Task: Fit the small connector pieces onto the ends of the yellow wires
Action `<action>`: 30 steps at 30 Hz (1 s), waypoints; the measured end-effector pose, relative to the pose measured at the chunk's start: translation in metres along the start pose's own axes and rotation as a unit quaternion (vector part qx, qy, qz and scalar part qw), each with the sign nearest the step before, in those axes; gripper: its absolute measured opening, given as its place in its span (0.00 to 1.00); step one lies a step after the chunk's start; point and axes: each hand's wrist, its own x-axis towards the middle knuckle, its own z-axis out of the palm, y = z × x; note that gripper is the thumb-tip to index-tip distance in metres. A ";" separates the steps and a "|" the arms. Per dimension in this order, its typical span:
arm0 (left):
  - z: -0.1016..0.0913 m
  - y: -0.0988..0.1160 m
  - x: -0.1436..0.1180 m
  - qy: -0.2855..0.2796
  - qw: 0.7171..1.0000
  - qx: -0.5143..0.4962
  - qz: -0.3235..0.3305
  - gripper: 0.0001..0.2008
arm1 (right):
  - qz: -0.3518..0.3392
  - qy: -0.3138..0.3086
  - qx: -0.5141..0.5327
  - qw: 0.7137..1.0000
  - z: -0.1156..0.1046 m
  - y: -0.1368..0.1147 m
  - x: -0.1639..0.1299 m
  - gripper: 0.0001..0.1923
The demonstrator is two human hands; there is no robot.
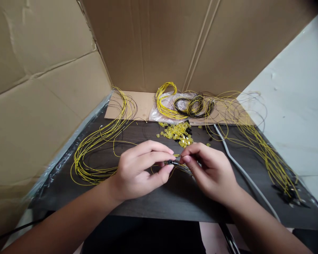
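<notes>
Near the front of the dark table, my left hand (145, 167) pinches a small black connector (170, 162) between thumb and fingers, its round opening towards me. Close against it on the right, my right hand (205, 169) is closed, thumb and forefinger pressed together on a thin wire (181, 156) by the connector. Yellow and dark wires pass behind my fingers, so where they join the connector is hidden. Behind my hands lies a pile of small yellow clear plastic pieces (175, 131), with some black pieces among them.
Yellow and black wire bundles lie left (81, 165) and right (270, 158); the right one ends in black connectors (288, 194). Coiled wires (165, 107) rest on a plastic bag at the back. A grey cable (238, 165) crosses the table (159, 204). Cardboard walls (159, 42) enclose it.
</notes>
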 end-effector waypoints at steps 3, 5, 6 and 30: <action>0.004 0.004 0.003 0.001 0.997 -0.061 -0.054 0.07 | 0.079 -0.003 0.145 0.986 -0.002 -0.005 0.001 0.01; 0.007 0.007 0.004 -0.003 0.991 -0.102 -0.083 0.06 | 0.115 -0.002 0.232 0.966 -0.002 -0.006 0.001 0.01; 0.008 0.007 0.004 -0.006 0.989 -0.114 -0.095 0.06 | 0.127 -0.002 0.267 0.955 -0.002 -0.006 0.001 0.01; -0.001 -0.001 0.001 -0.137 0.988 0.070 0.012 0.10 | 0.137 -0.071 0.185 0.971 0.000 -0.010 0.003 0.08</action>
